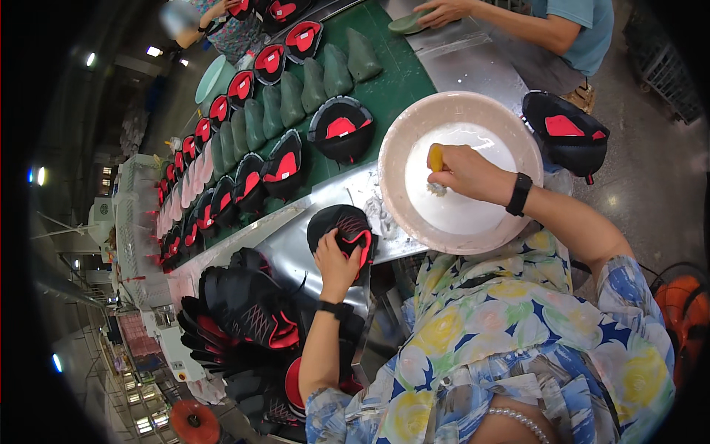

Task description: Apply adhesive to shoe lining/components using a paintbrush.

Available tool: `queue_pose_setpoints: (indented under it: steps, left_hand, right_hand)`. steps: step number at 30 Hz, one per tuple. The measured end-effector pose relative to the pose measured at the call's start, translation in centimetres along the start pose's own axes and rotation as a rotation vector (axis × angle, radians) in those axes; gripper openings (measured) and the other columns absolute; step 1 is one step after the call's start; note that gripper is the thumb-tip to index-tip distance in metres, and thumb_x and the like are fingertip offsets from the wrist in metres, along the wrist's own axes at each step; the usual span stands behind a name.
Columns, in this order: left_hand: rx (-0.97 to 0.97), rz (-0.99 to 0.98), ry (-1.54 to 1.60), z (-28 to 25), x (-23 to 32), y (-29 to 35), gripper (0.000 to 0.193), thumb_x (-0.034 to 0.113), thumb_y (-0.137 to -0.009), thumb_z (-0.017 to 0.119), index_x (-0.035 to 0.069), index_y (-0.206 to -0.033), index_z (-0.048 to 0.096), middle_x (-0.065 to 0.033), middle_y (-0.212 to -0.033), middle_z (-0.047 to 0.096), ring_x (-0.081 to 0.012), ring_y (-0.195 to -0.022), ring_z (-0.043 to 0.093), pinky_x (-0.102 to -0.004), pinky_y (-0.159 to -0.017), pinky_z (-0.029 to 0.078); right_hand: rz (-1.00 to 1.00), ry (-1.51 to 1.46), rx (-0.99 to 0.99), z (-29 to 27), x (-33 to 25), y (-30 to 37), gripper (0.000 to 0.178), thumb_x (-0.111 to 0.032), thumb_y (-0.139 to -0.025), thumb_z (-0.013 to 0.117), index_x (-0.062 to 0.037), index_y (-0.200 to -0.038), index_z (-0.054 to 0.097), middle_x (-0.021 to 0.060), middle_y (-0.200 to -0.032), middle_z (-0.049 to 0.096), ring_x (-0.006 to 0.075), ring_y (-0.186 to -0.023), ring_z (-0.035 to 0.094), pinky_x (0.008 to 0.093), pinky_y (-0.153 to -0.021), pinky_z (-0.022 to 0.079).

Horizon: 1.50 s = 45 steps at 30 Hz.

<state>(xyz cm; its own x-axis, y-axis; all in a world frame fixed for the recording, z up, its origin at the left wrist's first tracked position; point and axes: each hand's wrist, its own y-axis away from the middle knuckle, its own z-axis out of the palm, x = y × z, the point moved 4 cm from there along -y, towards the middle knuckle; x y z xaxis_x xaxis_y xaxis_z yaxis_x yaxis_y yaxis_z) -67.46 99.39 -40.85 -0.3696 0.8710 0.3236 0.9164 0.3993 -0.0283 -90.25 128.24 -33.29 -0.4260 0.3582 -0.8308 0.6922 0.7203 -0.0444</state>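
In my right hand (470, 174) is a yellow-handled brush (435, 156), its pale lower end down at the white liquid (473, 211) in a wide beige basin (394, 196). My fingers are closed round it and hide most of its length. My left hand (336, 260) grips a black shoe upper (336, 216) with red lining and red criss-cross lines, at the metal table edge (292, 240). Left of that hand, more black-and-red shoe uppers (244, 307) are heaped together. Another black upper (569, 133) with a red inside sits just right of the basin.
Beyond my left hand, rows of black-and-red uppers (340, 132) and dark green shoe lasts (314, 83) stand on a green belt (392, 63). A crumpled white cloth (379, 216) lies beside the basin. Across the table, a co-worker's hand (444, 11) holds a green last (407, 24).
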Motion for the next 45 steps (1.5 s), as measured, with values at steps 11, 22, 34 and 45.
queue_pose_setpoints:
  steps: [11, 22, 34, 45]
  left_hand:
    - [0.087, -0.113, 0.225, -8.3, -5.3, -3.7, 0.035, 0.005, -0.08, 0.066, 0.009, -0.114, 0.061, -0.0084, -0.079, 0.069, -0.0318, -0.074, 0.069, -0.0413, -0.063, 0.05]
    - [0.02, 0.017, 0.272, -8.1, 1.1, -8.7, 0.036, 0.005, -0.081, 0.066, 0.009, -0.116, 0.06, -0.0085, -0.082, 0.068, -0.031, -0.078, 0.068, -0.041, -0.066, 0.05]
    - [-0.029, 0.069, 0.39, -1.8, 7.2, -8.3, 0.037, 0.005, -0.082, 0.066, 0.01, -0.118, 0.059, -0.0086, -0.086, 0.068, -0.0302, -0.083, 0.067, -0.0407, -0.07, 0.05]
    - [-0.025, -0.009, 0.516, 0.5, 7.7, -9.8, 0.038, 0.005, -0.083, 0.065, 0.011, -0.12, 0.058, -0.0087, -0.09, 0.067, -0.0295, -0.087, 0.066, -0.0403, -0.073, 0.051]
  right_hand:
    - [-0.252, 0.313, -0.249, -0.3, 2.1, 2.7, 0.023, -0.011, -0.083, 0.071, -0.0016, -0.102, 0.063, 0.021, -0.087, 0.069, 0.04, -0.084, 0.067, 0.0464, -0.076, 0.053]
    - [-0.472, -0.266, 0.081, -8.8, -7.2, -1.6, 0.023, -0.019, -0.089, 0.072, -0.0018, -0.096, 0.058, 0.0135, -0.085, 0.067, 0.0305, -0.08, 0.066, 0.0375, -0.074, 0.05]
    - [-0.017, -0.249, 0.359, -7.7, -2.9, 2.0, 0.039, -0.03, -0.085, 0.075, 0.0053, -0.091, 0.06, 0.0207, -0.073, 0.066, 0.0366, -0.069, 0.066, 0.0426, -0.066, 0.051]
    - [0.127, -0.592, 0.302, -2.8, -1.6, 3.6, 0.032, -0.026, -0.089, 0.074, 0.0031, -0.095, 0.062, 0.0097, -0.075, 0.069, 0.0121, -0.062, 0.064, 0.0269, -0.055, 0.049]
